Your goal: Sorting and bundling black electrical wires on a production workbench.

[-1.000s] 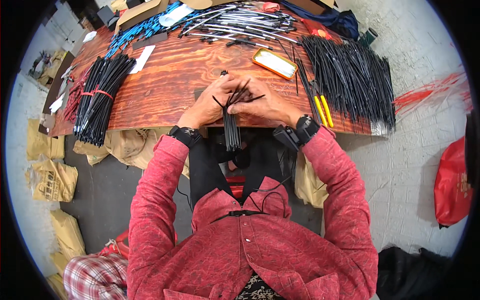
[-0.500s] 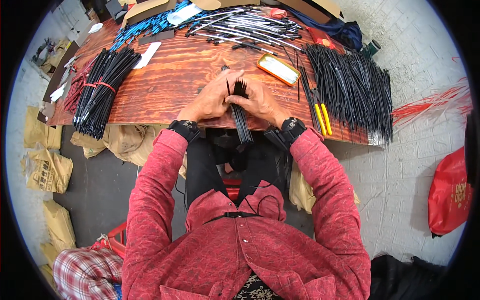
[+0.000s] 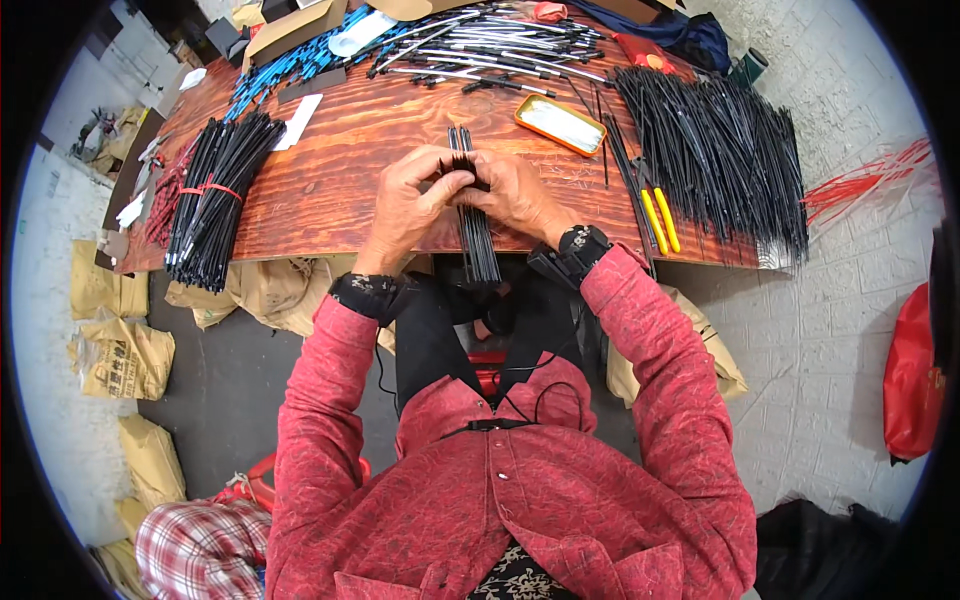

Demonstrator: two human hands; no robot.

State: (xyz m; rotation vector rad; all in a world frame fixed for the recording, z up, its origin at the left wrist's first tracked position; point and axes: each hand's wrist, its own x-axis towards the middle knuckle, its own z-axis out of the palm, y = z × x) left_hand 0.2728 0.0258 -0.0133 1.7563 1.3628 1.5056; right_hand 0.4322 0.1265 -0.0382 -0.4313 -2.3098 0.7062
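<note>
Both of my hands are closed around a bundle of thin black rods [image 3: 477,240] at the table's near edge. My left hand [image 3: 415,195] grips it from the left, thumb across the upper part. From the other side my right hand [image 3: 512,195] wraps it, its thumb meeting the left one. The rods' lower ends stick out below my hands over the table edge, and a few tips show above. Fingers hide the middle of the bundle. Right of my right hand lie pliers with yellow handles [image 3: 660,220].
A black rod bundle tied with red [image 3: 212,195] lies left on the wooden table [image 3: 340,180]. A large pile of black rods [image 3: 715,160] covers the right end. Farther back are a shallow tin [image 3: 562,126], silver rods [image 3: 500,50] and blue rods [image 3: 290,75]. Tan sacks [image 3: 270,290] lie below.
My left hand has shifted from lying along the bundle to gripping its upper part, thumb over it. The raised fan of rod tips between my hands has sunk lower. The whole view has shifted slightly.
</note>
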